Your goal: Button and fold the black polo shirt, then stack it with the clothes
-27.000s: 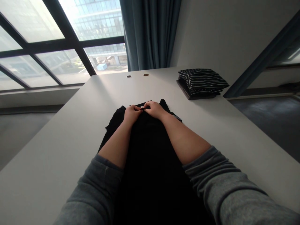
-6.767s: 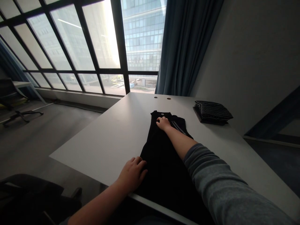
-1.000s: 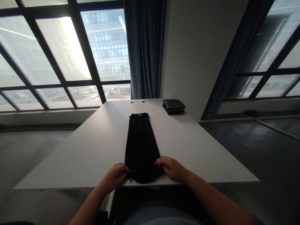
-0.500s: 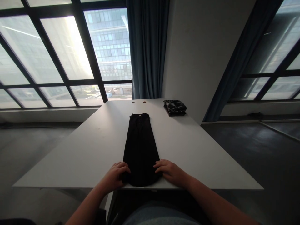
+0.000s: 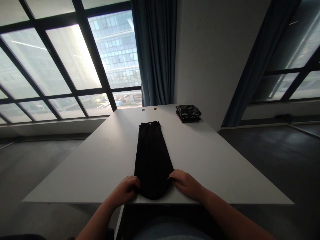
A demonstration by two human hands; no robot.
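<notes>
A black garment [image 5: 152, 156] lies folded into a long narrow strip down the middle of the white table [image 5: 212, 160], its collar end far from me. My left hand [image 5: 127, 190] has its fingers curled round the near left corner of the strip. At the near right corner sits my right hand [image 5: 185, 183], fingers bent and pinching the cloth's edge. Both hands rest at the table's near edge, with the rounded near end of the strip between them.
A folded black-and-white striped garment [image 5: 188, 112] lies on a dark board at the far right of the table. Two cable holes [image 5: 149, 109] sit at the far edge. Large windows and a blue curtain [image 5: 155, 50] stand behind; bare floor surrounds the table.
Over the last second my hands stayed at the garment's near corners, shifting only slightly. Earlier I worked at the collar, then folded the sides inward into this strip.
</notes>
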